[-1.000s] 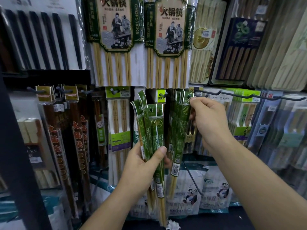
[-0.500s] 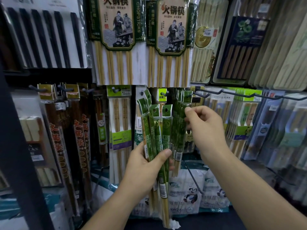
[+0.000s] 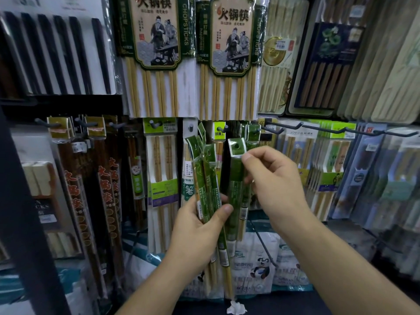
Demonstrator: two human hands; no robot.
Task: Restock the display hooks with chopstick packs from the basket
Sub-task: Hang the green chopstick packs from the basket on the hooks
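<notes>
My left hand (image 3: 197, 226) grips a bundle of green chopstick packs (image 3: 205, 178) upright at centre, thumb across their front. My right hand (image 3: 275, 178) pinches one green pack (image 3: 236, 169) near its top, just right of the bundle; its hang hole faces me below the hooks. More green packs (image 3: 251, 135) hang on a black hook (image 3: 259, 131) right behind that pack. A long black hook (image 3: 284, 126) juts out to the right of it. No basket is in view.
Large bamboo chopstick cards (image 3: 156, 53) hang above. Dark red packs (image 3: 109, 189) hang at left, pale bamboo packs (image 3: 162, 169) beside the bundle, green-labelled packs (image 3: 329, 169) at right. Long bare hooks (image 3: 395, 133) stick out at right. Panda-printed bags (image 3: 259, 264) sit below.
My right hand has left the hook, come down to the bundle and drawn one green pack out of it to the right. The left hand's bundle is thinner.
</notes>
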